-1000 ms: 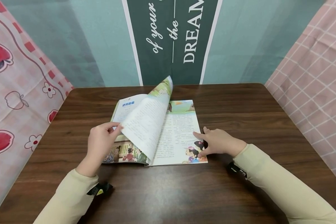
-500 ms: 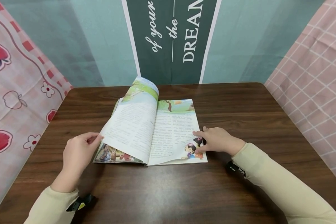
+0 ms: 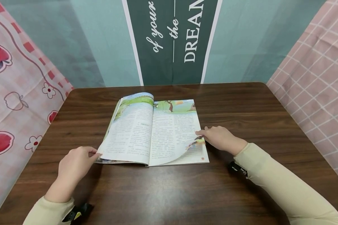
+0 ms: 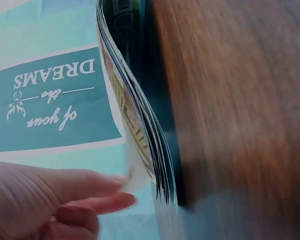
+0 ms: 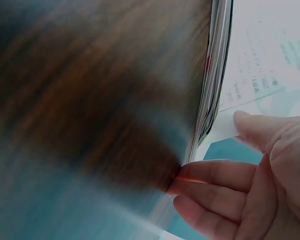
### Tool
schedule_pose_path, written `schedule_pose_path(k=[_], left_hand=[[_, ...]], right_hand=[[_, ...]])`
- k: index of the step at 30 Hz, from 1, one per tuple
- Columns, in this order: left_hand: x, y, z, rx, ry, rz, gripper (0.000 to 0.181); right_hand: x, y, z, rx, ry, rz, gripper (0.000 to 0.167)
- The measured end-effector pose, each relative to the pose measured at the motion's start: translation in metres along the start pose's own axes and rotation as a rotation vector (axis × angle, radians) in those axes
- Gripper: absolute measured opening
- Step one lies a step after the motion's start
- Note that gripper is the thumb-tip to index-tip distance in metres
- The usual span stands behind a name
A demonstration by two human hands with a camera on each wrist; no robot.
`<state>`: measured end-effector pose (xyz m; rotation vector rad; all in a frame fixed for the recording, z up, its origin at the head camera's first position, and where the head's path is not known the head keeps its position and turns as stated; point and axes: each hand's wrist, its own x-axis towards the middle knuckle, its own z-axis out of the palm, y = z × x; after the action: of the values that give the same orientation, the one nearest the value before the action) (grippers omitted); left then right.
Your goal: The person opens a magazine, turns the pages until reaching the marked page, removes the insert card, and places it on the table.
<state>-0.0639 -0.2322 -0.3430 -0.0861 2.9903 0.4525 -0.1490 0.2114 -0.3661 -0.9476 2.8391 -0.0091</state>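
From my station I have the open magazine (image 3: 173, 122) lying near the middle of the wooden table (image 3: 250, 109), spine running towards the person. The left hand (image 3: 73, 165) pinches the lower outer corner of the left page (image 3: 129, 134) between thumb and index finger. In the left wrist view that page stands off the stack beneath it, leaving a narrow gap along the edge with a printed picture showing inside.

The right hand (image 3: 222, 139) has no clenched hold that I can see — its thumb touches the right page (image 3: 170, 131) at the outer edge, while the fingers lie loosely extended along the magazine's side, apart from the thumb. Near it, that page's lower corner curls up, baring part of the sheet below.

For room, I read a strip of wood between the magazine's top and the table's far edge, where the green backdrop (image 3: 169, 65) hangs. A wider band of wood lies on the near side, between the two sleeves. The apple-print cloth (image 3: 19, 87) borders the left side and the pink checked cloth (image 3: 318, 75) the right — both well apart from the hands.
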Motion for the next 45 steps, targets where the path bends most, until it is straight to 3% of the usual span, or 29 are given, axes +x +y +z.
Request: schedule_pose_path(k=[2,5,9,14,19,25,31,38,45], left_hand=[[0.001,-0.001,0.0,0.037,-0.039,-0.009,0.029],[0.003,0.002,-0.001,0.066,-0.048,-0.001,0.032],[0.005,0.015,0.0,0.031,0.066,0.068,0.028],[0.014,0.049,0.003,-0.051,0.185,0.205,0.023],[0.029,0.098,0.013,-0.185,0.22,0.348,0.02],[0.046,0.159,0.031,-0.376,0.118,0.48,0.022],[0.057,0.205,0.051,-0.375,-0.001,0.505,0.028],[0.059,0.228,0.058,-0.303,0.015,0.507,0.026],[0.06,0.229,0.057,-0.301,0.048,0.505,0.018]], right_hand=[[0.001,0.0,0.0,0.021,0.001,0.006,0.03],[0.002,-0.001,0.0,0.035,0.014,0.004,0.029],[0.005,-0.003,0.001,0.024,0.063,0.0,0.023],[0.007,-0.004,0.002,0.011,0.106,0.021,0.018],[0.008,-0.005,0.001,0.017,0.09,0.066,0.021],[0.008,-0.006,0.002,0.029,0.066,0.091,0.022],[0.009,-0.006,0.002,0.023,0.051,0.091,0.025],[0.009,-0.007,0.002,0.0,0.086,0.077,0.024],[0.009,-0.007,0.0,-0.007,0.074,0.073,0.035]])
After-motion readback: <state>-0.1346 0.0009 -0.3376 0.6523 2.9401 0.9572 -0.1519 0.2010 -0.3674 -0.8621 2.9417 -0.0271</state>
